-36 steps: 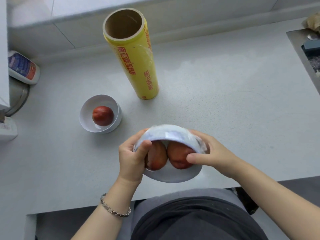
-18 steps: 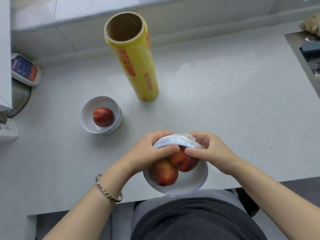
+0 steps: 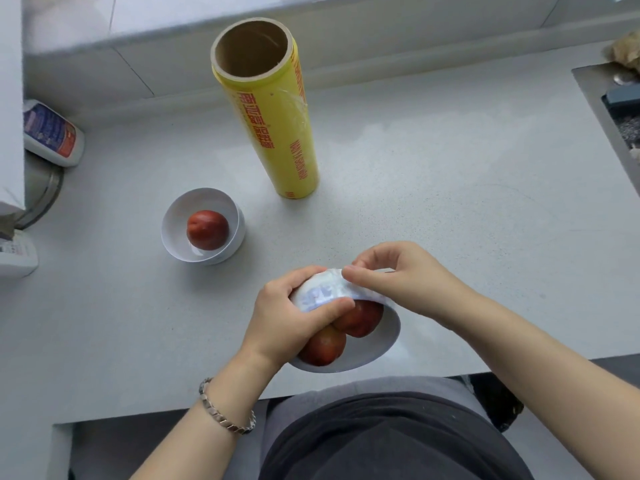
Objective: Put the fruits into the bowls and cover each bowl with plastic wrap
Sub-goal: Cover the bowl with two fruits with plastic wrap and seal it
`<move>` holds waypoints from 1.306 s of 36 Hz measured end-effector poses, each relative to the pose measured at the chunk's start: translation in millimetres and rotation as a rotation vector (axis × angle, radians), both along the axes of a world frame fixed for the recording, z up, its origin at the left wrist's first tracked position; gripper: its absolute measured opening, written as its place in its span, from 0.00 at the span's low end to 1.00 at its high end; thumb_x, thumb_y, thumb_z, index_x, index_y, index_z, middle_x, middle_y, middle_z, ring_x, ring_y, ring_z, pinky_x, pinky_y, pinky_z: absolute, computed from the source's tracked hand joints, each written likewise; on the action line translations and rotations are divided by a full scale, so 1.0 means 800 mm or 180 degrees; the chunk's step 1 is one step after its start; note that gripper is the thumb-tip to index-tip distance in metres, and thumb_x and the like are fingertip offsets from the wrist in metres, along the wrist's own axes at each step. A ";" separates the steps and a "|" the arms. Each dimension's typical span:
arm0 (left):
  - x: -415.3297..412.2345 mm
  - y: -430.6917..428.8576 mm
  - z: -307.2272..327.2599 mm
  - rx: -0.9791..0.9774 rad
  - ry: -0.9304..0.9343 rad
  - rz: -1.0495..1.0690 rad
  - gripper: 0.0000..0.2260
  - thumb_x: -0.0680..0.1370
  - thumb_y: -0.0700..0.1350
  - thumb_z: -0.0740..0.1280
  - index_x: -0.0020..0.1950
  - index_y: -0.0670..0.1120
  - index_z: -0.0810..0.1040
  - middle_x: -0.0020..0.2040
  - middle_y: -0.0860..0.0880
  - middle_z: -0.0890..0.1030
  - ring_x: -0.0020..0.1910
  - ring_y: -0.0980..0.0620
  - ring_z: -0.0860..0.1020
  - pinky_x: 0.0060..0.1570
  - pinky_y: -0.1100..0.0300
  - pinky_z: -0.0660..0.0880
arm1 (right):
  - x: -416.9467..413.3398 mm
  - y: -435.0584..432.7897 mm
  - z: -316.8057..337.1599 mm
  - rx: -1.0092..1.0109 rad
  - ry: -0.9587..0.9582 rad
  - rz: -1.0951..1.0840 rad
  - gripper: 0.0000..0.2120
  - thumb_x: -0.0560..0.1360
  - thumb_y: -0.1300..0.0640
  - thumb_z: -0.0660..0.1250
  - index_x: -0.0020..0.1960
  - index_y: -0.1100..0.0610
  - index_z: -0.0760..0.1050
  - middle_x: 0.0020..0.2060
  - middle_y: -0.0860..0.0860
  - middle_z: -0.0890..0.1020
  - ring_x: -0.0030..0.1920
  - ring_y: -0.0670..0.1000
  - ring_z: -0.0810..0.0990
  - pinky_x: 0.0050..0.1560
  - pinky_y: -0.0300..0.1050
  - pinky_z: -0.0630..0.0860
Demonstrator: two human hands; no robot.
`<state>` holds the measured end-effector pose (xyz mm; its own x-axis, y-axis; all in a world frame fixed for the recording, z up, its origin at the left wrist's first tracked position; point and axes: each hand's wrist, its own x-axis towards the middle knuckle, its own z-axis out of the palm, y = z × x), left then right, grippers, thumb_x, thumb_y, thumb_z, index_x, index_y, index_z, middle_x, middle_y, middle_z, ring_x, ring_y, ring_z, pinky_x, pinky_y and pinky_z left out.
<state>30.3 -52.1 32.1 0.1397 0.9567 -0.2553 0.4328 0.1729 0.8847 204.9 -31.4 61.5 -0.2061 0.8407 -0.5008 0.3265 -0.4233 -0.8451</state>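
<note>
A white bowl (image 3: 382, 348) with two red fruits (image 3: 360, 318) is tilted toward me at the counter's near edge. Plastic wrap (image 3: 320, 294) is stretched over its far rim. My left hand (image 3: 289, 320) grips the bowl's left side, thumb pressing the wrap down. My right hand (image 3: 398, 275) pinches the wrap at the far rim. A second white bowl (image 3: 221, 199) stands uncovered to the left with one red fruit (image 3: 207, 229) inside. The yellow plastic wrap roll (image 3: 273, 123) stands upright behind both bowls.
A labelled white bottle (image 3: 52, 135) lies at the far left beside a round metal lid (image 3: 45, 192). A sink edge (image 3: 602, 109) runs along the right. The grey counter (image 3: 450, 188) ends right in front of my body.
The bowl has tipped down from nearly upright toward the counter. My left hand shifted over the rim onto the wrap, and my right hand moved from the bowl's right side up to the far rim.
</note>
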 end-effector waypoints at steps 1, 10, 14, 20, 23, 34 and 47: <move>0.000 0.000 0.001 0.0026 0.0023 -0.0050 0.18 0.56 0.64 0.71 0.43 0.62 0.78 0.42 0.64 0.82 0.43 0.64 0.79 0.45 0.72 0.73 | 0.000 0.002 0.001 -0.0057 -0.0013 0.0070 0.09 0.70 0.50 0.71 0.39 0.56 0.78 0.36 0.49 0.80 0.38 0.45 0.78 0.43 0.38 0.74; -0.004 -0.003 0.001 0.0065 0.0029 -0.0231 0.18 0.56 0.63 0.71 0.45 0.64 0.77 0.44 0.69 0.80 0.44 0.68 0.78 0.45 0.76 0.71 | -0.001 0.010 -0.002 0.0322 0.0174 -0.0129 0.11 0.76 0.58 0.63 0.35 0.57 0.71 0.26 0.47 0.74 0.24 0.38 0.70 0.31 0.27 0.66; -0.005 0.000 0.005 0.0182 0.0045 -0.0367 0.14 0.56 0.63 0.71 0.40 0.72 0.76 0.42 0.73 0.79 0.43 0.70 0.77 0.46 0.76 0.71 | -0.010 0.013 -0.015 0.0594 0.0044 -0.0494 0.12 0.76 0.57 0.63 0.34 0.55 0.70 0.25 0.48 0.72 0.26 0.45 0.68 0.35 0.38 0.67; -0.007 0.003 0.012 0.0660 -0.0020 -0.0435 0.23 0.58 0.66 0.73 0.50 0.65 0.75 0.45 0.70 0.79 0.44 0.67 0.77 0.46 0.72 0.72 | -0.019 0.026 -0.027 0.0694 -0.0178 -0.0422 0.13 0.75 0.56 0.65 0.33 0.53 0.69 0.26 0.47 0.72 0.29 0.46 0.68 0.35 0.40 0.66; -0.009 0.003 0.014 0.0741 -0.0135 -0.0416 0.26 0.60 0.71 0.69 0.52 0.62 0.74 0.48 0.70 0.79 0.46 0.67 0.77 0.48 0.72 0.72 | -0.020 0.031 -0.025 0.0505 -0.0200 -0.0201 0.13 0.76 0.56 0.65 0.33 0.53 0.69 0.26 0.46 0.72 0.26 0.42 0.67 0.32 0.36 0.65; -0.002 -0.004 0.011 0.1124 -0.0397 -0.0596 0.23 0.66 0.63 0.72 0.55 0.51 0.78 0.53 0.68 0.78 0.50 0.63 0.78 0.51 0.69 0.72 | -0.007 0.019 -0.030 -0.0412 0.0115 -0.0281 0.10 0.71 0.55 0.71 0.32 0.56 0.75 0.29 0.50 0.76 0.31 0.46 0.73 0.33 0.37 0.69; -0.004 -0.005 0.008 0.0758 -0.0159 -0.0384 0.32 0.57 0.66 0.73 0.58 0.56 0.73 0.50 0.60 0.79 0.47 0.69 0.77 0.49 0.75 0.70 | 0.028 -0.008 0.000 0.1338 0.0440 -0.0341 0.06 0.72 0.55 0.66 0.41 0.54 0.82 0.38 0.46 0.83 0.42 0.41 0.80 0.46 0.32 0.74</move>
<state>26.8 -55.8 38.7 0.2630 0.9647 -0.0150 0.3925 -0.0928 0.9150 227.2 -38.2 61.6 -0.1480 0.9853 -0.0852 0.1716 -0.0593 -0.9834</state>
